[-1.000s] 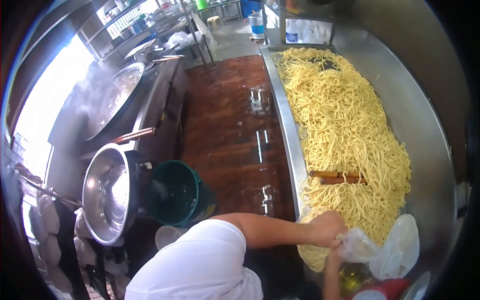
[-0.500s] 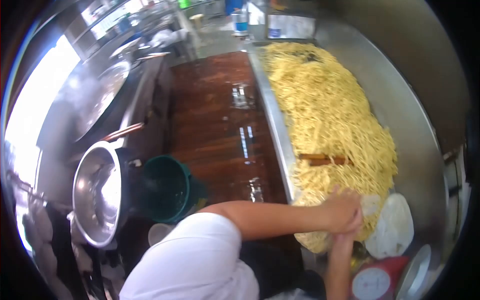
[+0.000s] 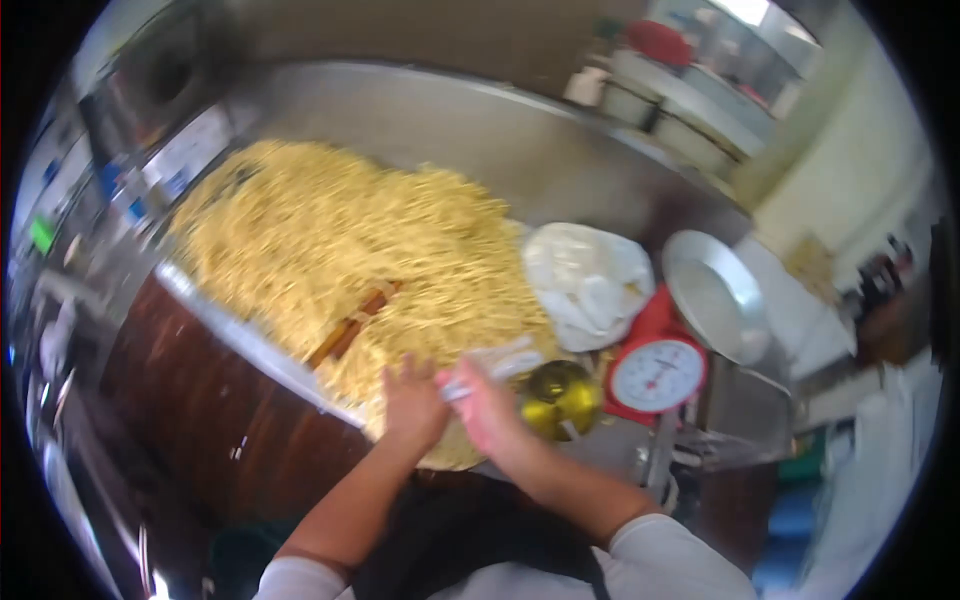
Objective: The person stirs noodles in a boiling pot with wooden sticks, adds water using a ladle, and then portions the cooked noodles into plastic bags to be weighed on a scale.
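A large heap of yellow noodles (image 3: 370,215) lies in a metal-sided trough in front of me. My left hand (image 3: 415,400) is over the near edge of the heap, fingers spread, holding nothing that I can see. Close beside it, my right hand (image 3: 482,405) is closed on a thin, whitish translucent plastic bag (image 3: 510,358), blurred by motion. Two brown wooden sticks (image 3: 352,325), apparently bound together, rest on the noodles. Right of my right hand stands a container of yellow oil (image 3: 560,400).
A red dial scale (image 3: 655,375) stands on the right, its round metal pan (image 3: 715,295) tilted behind it. A white plastic bundle (image 3: 585,280) lies between scale and noodles. The trough's metal edge (image 3: 260,350) runs along the left, above a wet brown floor (image 3: 190,390).
My view has swung right, bringing the scale and right side into sight. My hands, together before, are now slightly apart, the left one with fingers spread.
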`<action>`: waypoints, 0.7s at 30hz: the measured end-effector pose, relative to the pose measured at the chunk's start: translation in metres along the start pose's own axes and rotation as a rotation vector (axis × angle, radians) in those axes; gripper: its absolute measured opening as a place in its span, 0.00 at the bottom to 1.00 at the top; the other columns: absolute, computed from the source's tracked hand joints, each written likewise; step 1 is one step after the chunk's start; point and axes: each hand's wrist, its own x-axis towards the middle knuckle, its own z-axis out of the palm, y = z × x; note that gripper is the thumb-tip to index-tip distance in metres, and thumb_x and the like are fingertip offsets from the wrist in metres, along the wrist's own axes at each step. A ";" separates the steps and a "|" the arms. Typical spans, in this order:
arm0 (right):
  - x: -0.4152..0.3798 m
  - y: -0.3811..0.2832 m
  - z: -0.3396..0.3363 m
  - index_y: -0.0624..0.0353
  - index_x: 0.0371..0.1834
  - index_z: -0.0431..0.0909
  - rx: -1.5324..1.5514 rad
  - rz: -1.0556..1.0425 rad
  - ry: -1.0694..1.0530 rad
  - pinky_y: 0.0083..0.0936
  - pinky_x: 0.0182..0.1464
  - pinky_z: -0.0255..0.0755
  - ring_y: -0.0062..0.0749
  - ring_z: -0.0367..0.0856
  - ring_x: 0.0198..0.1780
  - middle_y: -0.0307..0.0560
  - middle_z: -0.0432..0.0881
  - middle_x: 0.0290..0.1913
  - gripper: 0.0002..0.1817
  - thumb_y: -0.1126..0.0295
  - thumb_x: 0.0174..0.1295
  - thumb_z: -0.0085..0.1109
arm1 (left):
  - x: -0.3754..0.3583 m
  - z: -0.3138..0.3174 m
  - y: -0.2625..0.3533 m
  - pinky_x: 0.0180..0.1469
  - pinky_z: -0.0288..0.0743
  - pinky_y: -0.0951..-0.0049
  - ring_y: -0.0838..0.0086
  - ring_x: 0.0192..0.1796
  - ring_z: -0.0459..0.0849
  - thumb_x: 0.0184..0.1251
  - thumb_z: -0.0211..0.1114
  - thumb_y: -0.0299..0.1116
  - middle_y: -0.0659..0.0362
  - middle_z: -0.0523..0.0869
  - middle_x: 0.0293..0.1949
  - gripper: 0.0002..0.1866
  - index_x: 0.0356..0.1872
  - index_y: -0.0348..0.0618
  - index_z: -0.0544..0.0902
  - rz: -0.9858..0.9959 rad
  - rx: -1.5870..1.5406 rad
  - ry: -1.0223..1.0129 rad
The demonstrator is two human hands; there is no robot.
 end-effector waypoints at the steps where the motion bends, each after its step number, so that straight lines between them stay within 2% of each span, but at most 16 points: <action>1: -0.001 -0.005 -0.017 0.61 0.51 0.81 -0.186 0.005 -0.115 0.27 0.53 0.75 0.26 0.81 0.50 0.41 0.84 0.46 0.14 0.63 0.70 0.61 | 0.000 -0.005 0.003 0.77 0.45 0.36 0.52 0.79 0.59 0.69 0.59 0.41 0.53 0.72 0.72 0.24 0.65 0.49 0.79 0.020 0.008 -0.014; 2: -0.012 -0.012 -0.033 0.62 0.60 0.77 -0.516 -0.063 -0.194 0.32 0.62 0.73 0.32 0.81 0.57 0.49 0.82 0.57 0.18 0.65 0.71 0.60 | 0.002 -0.007 0.003 0.76 0.46 0.36 0.50 0.78 0.60 0.68 0.61 0.43 0.52 0.73 0.71 0.24 0.64 0.52 0.80 0.040 0.020 -0.029; 3: -0.015 -0.011 -0.046 0.59 0.59 0.79 -0.660 -0.163 -0.245 0.28 0.59 0.75 0.27 0.81 0.54 0.44 0.84 0.55 0.18 0.64 0.70 0.62 | 0.004 -0.002 -0.001 0.76 0.45 0.35 0.50 0.78 0.60 0.67 0.63 0.44 0.52 0.73 0.71 0.24 0.64 0.52 0.80 0.065 0.021 -0.011; 4: -0.012 -0.009 -0.065 0.60 0.56 0.79 -0.856 -0.345 -0.344 0.27 0.52 0.78 0.25 0.83 0.50 0.44 0.84 0.54 0.19 0.60 0.69 0.64 | 0.007 0.003 -0.004 0.76 0.45 0.35 0.50 0.78 0.59 0.66 0.64 0.44 0.53 0.73 0.71 0.24 0.63 0.53 0.81 0.075 0.022 0.007; 5: -0.032 -0.051 -0.040 0.59 0.48 0.81 -1.298 0.290 -0.402 0.31 0.45 0.80 0.30 0.86 0.44 0.46 0.87 0.48 0.17 0.57 0.68 0.65 | 0.007 0.000 0.000 0.76 0.45 0.35 0.49 0.78 0.60 0.65 0.65 0.44 0.53 0.73 0.71 0.25 0.63 0.52 0.81 0.066 -0.008 0.011; 7: -0.049 -0.054 -0.020 0.59 0.40 0.82 -1.506 0.156 -0.744 0.34 0.37 0.80 0.33 0.87 0.36 0.46 0.88 0.39 0.17 0.54 0.67 0.64 | 0.004 -0.007 0.007 0.76 0.46 0.34 0.47 0.77 0.61 0.65 0.64 0.43 0.51 0.75 0.69 0.25 0.62 0.49 0.81 0.067 -0.025 0.028; 8: -0.048 -0.048 -0.015 0.59 0.40 0.82 -1.503 0.151 -0.713 0.34 0.37 0.80 0.33 0.87 0.36 0.46 0.88 0.39 0.17 0.54 0.67 0.64 | 0.004 -0.002 0.004 0.76 0.46 0.34 0.47 0.77 0.61 0.65 0.64 0.43 0.51 0.75 0.69 0.25 0.62 0.49 0.81 0.095 -0.028 0.023; 9: -0.046 -0.036 -0.011 0.59 0.37 0.82 -1.591 -0.490 -0.529 0.32 0.34 0.78 0.32 0.86 0.32 0.45 0.87 0.36 0.16 0.55 0.67 0.63 | 0.002 0.004 -0.004 0.75 0.47 0.35 0.46 0.76 0.62 0.65 0.64 0.43 0.51 0.76 0.69 0.25 0.62 0.48 0.81 0.135 -0.030 0.074; 11: -0.030 -0.019 -0.013 0.58 0.35 0.82 -1.588 -1.128 -0.276 0.31 0.32 0.77 0.32 0.85 0.29 0.44 0.87 0.32 0.16 0.55 0.67 0.61 | -0.006 0.012 -0.009 0.75 0.47 0.35 0.45 0.76 0.63 0.65 0.63 0.43 0.50 0.76 0.68 0.24 0.61 0.47 0.81 0.195 -0.030 0.119; 13: 0.007 -0.014 -0.035 0.57 0.36 0.82 -2.022 -0.611 -0.430 0.31 0.28 0.76 0.30 0.83 0.26 0.43 0.85 0.31 0.15 0.57 0.68 0.57 | -0.007 0.012 -0.005 0.75 0.47 0.34 0.44 0.75 0.64 0.66 0.61 0.46 0.50 0.77 0.68 0.22 0.56 0.46 0.85 0.176 -0.056 0.149; 14: 0.012 -0.011 -0.031 0.57 0.36 0.82 -2.026 -0.618 -0.400 0.31 0.28 0.76 0.30 0.83 0.26 0.43 0.85 0.31 0.15 0.57 0.68 0.57 | -0.005 0.012 -0.005 0.74 0.48 0.34 0.43 0.75 0.64 0.66 0.60 0.47 0.50 0.77 0.68 0.21 0.53 0.46 0.86 0.163 -0.071 0.170; 16: 0.016 -0.003 -0.025 0.56 0.35 0.82 -0.932 0.353 -0.339 0.32 0.24 0.73 0.30 0.80 0.23 0.40 0.82 0.28 0.16 0.57 0.71 0.53 | 0.000 0.018 -0.019 0.74 0.48 0.36 0.44 0.74 0.66 0.64 0.60 0.50 0.50 0.78 0.66 0.22 0.49 0.46 0.88 0.159 -0.204 0.160; 17: 0.006 -0.012 -0.017 0.53 0.35 0.81 -0.433 0.596 -0.327 0.36 0.22 0.73 0.28 0.78 0.22 0.38 0.80 0.27 0.14 0.56 0.71 0.55 | 0.002 0.024 -0.026 0.74 0.48 0.36 0.45 0.73 0.67 0.63 0.60 0.52 0.50 0.79 0.65 0.24 0.50 0.47 0.87 0.215 -0.148 0.197; 18: 0.002 -0.012 -0.014 0.53 0.35 0.81 -0.435 0.594 -0.321 0.36 0.22 0.73 0.28 0.78 0.22 0.38 0.80 0.27 0.14 0.56 0.71 0.55 | 0.000 0.032 -0.031 0.74 0.49 0.37 0.46 0.72 0.68 0.62 0.61 0.54 0.51 0.81 0.64 0.25 0.51 0.48 0.87 0.266 -0.092 0.235; 20: -0.003 -0.011 -0.008 0.58 0.35 0.83 -0.266 0.367 -0.429 0.27 0.22 0.65 0.25 0.72 0.17 0.38 0.80 0.27 0.26 0.46 0.75 0.48 | -0.001 0.048 -0.031 0.75 0.48 0.38 0.48 0.72 0.68 0.57 0.62 0.60 0.51 0.80 0.64 0.32 0.57 0.51 0.84 0.254 -0.697 0.315; 21: -0.001 -0.018 -0.009 0.59 0.46 0.84 -0.687 0.174 -0.540 0.27 0.24 0.69 0.27 0.73 0.18 0.39 0.81 0.27 0.28 0.43 0.76 0.45 | 0.005 0.050 -0.038 0.76 0.44 0.38 0.50 0.76 0.61 0.55 0.61 0.64 0.49 0.74 0.68 0.37 0.62 0.52 0.80 0.185 -0.367 0.062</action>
